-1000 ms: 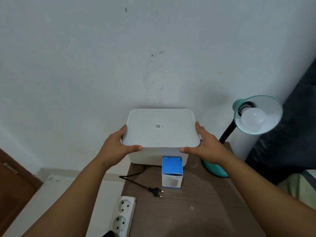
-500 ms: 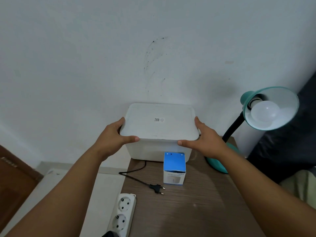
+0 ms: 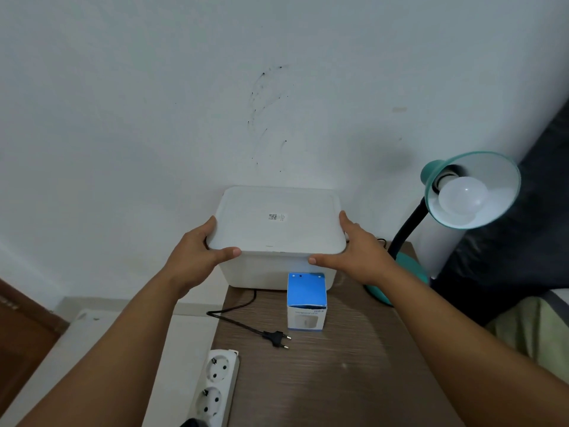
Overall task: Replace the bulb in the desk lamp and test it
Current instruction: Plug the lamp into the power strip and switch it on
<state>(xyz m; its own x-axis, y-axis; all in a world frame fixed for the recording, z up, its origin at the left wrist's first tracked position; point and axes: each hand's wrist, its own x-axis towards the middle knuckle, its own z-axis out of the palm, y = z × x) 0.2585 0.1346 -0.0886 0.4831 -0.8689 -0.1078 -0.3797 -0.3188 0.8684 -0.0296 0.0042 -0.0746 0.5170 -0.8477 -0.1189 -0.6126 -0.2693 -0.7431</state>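
Currently gripping lid (image 3: pixel 278 221) of white bin (image 3: pixel 271 272) at far edge of table (image 3: pixel 323 365): left hand (image 3: pixel 197 254) on left side, right hand (image 3: pixel 358 251) on right side, thumbs along near rim. Desk lamp (image 3: pixel 471 192) far right w/ bulb (image 3: pixel 462 195) fitted in teal shade, unlit. Blue box (image 3: pixel 306 300) just near of bin; plug (image 3: pixel 275 339) loose on table, power strip (image 3: pixel 215 386) near left.

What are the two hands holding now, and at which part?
Both hold the lid of the white storage box: left hand at its left front corner, right hand at its right front corner.
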